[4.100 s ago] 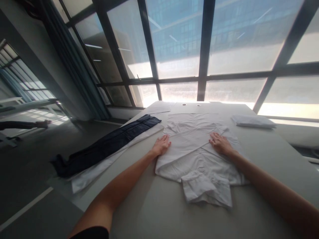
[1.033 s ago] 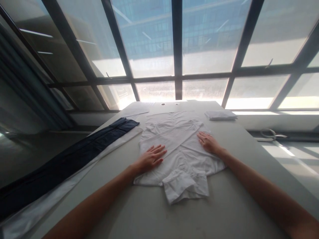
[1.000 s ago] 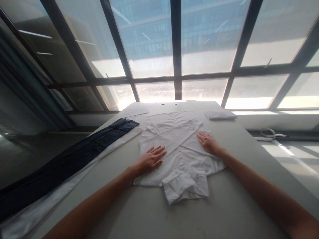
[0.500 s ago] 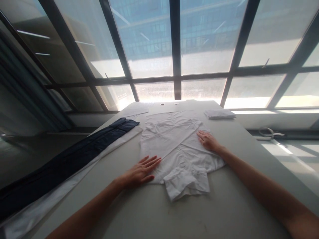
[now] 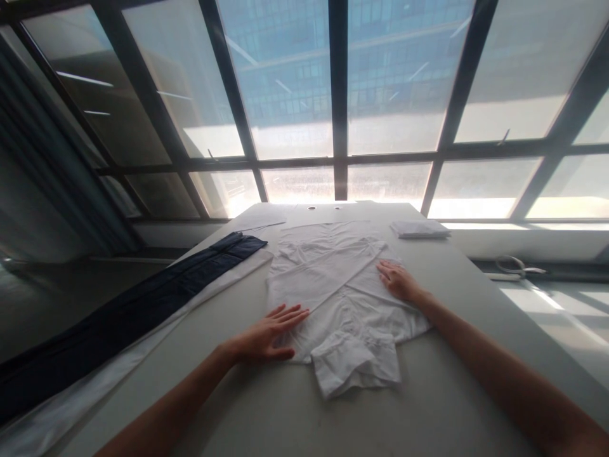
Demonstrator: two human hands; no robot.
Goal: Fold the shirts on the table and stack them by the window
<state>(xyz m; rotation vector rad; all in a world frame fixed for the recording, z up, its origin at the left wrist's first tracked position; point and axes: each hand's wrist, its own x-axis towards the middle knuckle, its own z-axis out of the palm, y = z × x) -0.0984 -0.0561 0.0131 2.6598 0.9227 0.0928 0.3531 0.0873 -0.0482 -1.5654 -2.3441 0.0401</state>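
A white shirt (image 5: 333, 285) is spread flat on the middle of the grey counter (image 5: 457, 393), with its sleeves crossed over the body and one cuffed end (image 5: 356, 365) lying at the near edge. The left hand (image 5: 266, 333) is laid flat at the near left corner of the shirt; the fingers (image 5: 290, 315) are stretched and a little spread, pressing on the cloth and holding nothing. The right hand (image 5: 399, 282) is placed palm down on the right side of the shirt, its fingers also extended and closed on nothing. Both hands seem to be set this way so that the folded cloth is kept smooth and is not allowed to slip.

Along the left edge of the counter a pair of dark trousers (image 5: 143, 298) is laid out long, on top of a white cloth (image 5: 157, 327) that shows beneath it, well apart from the shirt. At the far right corner a folded white piece (image 5: 419, 230) is put aside, probably so that the middle stays free for the work. Behind the counter, large windows (image 5: 295, 82) let in strong light.
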